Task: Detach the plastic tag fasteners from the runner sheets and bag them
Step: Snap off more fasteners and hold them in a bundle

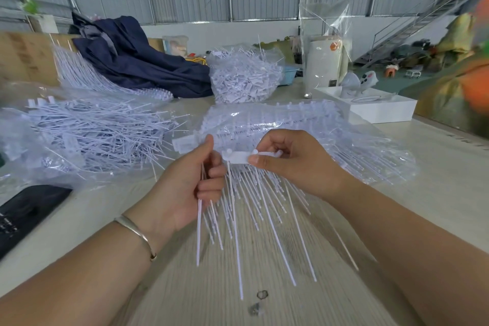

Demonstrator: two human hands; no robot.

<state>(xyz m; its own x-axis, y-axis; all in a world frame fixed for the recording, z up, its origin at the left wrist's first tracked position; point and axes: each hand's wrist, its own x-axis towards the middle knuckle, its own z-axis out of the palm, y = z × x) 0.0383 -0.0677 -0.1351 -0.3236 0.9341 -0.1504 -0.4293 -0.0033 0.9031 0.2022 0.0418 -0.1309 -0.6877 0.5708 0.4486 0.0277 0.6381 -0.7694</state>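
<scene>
Detaching is underway: right hand (288,159) pinches the runner sheet (239,157), left hand (195,182) grips loosened fasteners (201,219); bagging seemingly follows.

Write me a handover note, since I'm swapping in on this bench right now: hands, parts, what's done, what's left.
Left hand grips a bunch of fasteners' stems; right hand pinches the runner sheet they hang from.
Clear bag of loose fasteners lies left on the table; a bag of uncut runner sheets sits behind the hands; a filled bag stands further back.
Done: some already bagged.
Left: strip this sheet, bag it, then the rest.
</scene>
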